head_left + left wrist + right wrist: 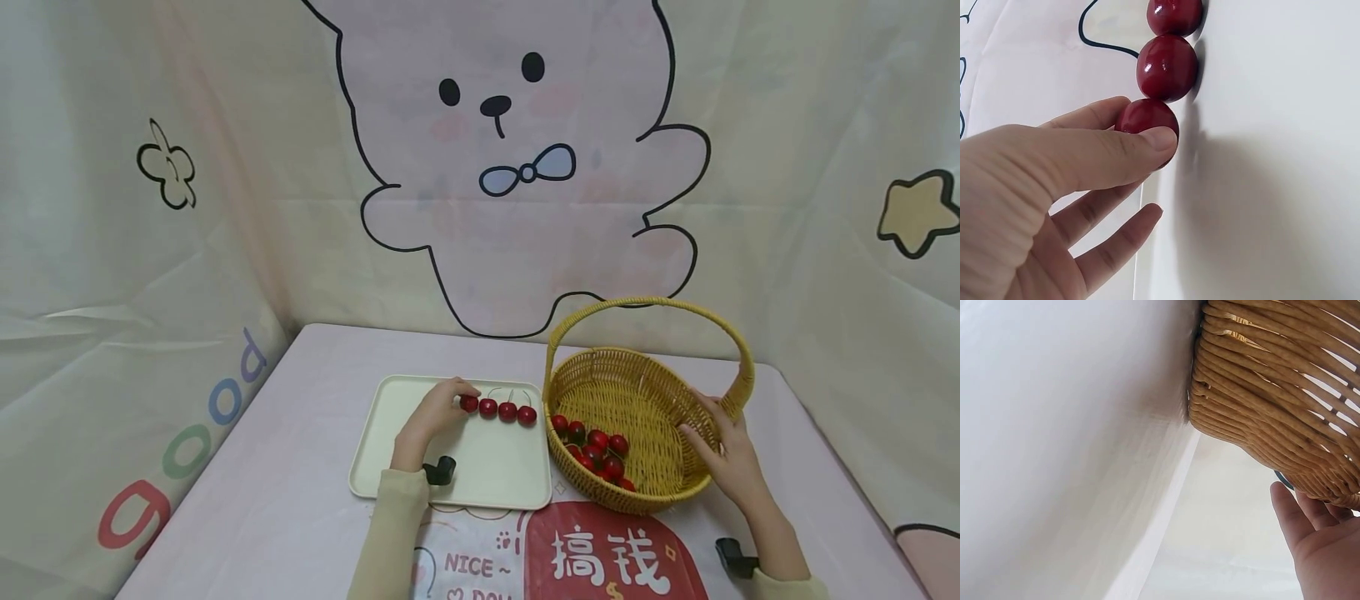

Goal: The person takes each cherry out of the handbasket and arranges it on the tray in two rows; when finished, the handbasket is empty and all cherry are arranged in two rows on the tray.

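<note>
A row of dark red cherries lies near the far edge of a cream tray [487,471]. My left hand [431,417] pinches the leftmost cherry [1138,117] between thumb and fingers; it touches the neighbouring cherry [1167,67]. Thin stems rise from some of the row in the head view. To the right of the tray stands a yellow woven basket [656,417] with an arched handle. Several cherries [597,442] are gathered on its left side. My right hand [733,458] grips the basket's right rim, thumb on the inner side and fingers outside.
The white table [255,500] is backed by a printed cloth [525,250] with a cartoon bear. A red printed patch [607,550] with lettering lies in front of the basket. The handle [645,302] arches high over the basket.
</note>
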`<action>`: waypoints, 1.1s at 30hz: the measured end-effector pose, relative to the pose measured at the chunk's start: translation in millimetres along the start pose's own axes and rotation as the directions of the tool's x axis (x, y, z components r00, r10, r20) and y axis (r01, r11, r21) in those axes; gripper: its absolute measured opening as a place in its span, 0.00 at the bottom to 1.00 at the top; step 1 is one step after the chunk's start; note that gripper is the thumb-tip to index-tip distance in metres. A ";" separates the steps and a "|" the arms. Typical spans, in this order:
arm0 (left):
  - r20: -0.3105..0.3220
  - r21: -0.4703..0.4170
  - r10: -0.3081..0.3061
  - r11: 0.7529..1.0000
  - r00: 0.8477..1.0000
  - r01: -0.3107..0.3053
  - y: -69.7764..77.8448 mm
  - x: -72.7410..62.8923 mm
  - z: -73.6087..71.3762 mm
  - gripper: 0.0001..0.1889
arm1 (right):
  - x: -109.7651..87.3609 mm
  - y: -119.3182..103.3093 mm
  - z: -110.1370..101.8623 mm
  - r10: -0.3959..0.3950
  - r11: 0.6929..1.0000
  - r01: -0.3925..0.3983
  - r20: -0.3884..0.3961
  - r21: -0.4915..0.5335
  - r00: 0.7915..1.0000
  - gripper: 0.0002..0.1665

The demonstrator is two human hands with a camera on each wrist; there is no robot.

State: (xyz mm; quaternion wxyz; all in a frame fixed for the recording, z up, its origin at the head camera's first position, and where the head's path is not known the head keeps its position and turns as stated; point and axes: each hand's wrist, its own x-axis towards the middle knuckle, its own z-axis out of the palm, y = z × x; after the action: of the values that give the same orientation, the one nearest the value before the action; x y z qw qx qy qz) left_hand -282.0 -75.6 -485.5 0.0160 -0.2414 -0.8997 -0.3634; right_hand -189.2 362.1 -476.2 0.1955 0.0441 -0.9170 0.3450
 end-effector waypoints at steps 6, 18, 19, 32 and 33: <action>0.022 0.000 -0.035 0.999 0.999 0.035 -0.1 -0.7 1.0 0.20 | 0.0 -0.4 0.2 -0.001 1.000 0.001 -0.002 0.001 1.000 0.35; 0.029 0.001 -0.044 0.999 0.999 0.044 0.5 -0.7 0.7 0.22 | -0.3 0.6 0.2 -0.011 1.000 0.011 -0.002 0.006 1.000 0.35; 0.027 0.004 -0.043 0.999 0.999 0.043 0.9 -1.1 0.2 0.21 | -0.4 0.5 0.3 -0.012 1.000 0.012 -0.002 0.006 1.000 0.35; 0.008 0.008 -0.023 1.000 1.000 0.023 8.7 -2.5 -8.1 0.19 | -0.8 0.7 -0.2 -0.006 1.000 0.006 0.001 0.011 1.000 0.35; 0.004 0.002 -0.017 1.000 1.000 0.017 9.9 -2.4 -8.7 0.19 | -0.8 0.8 -0.2 -0.008 1.000 0.008 0.001 0.013 1.000 0.35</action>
State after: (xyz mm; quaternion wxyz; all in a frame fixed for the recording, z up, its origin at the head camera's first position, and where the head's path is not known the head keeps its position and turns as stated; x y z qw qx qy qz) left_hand -276.7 -76.2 -473.1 0.0113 -0.2347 -0.9020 -0.3623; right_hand -188.6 362.8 -476.8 0.1964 0.0491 -0.9146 0.3499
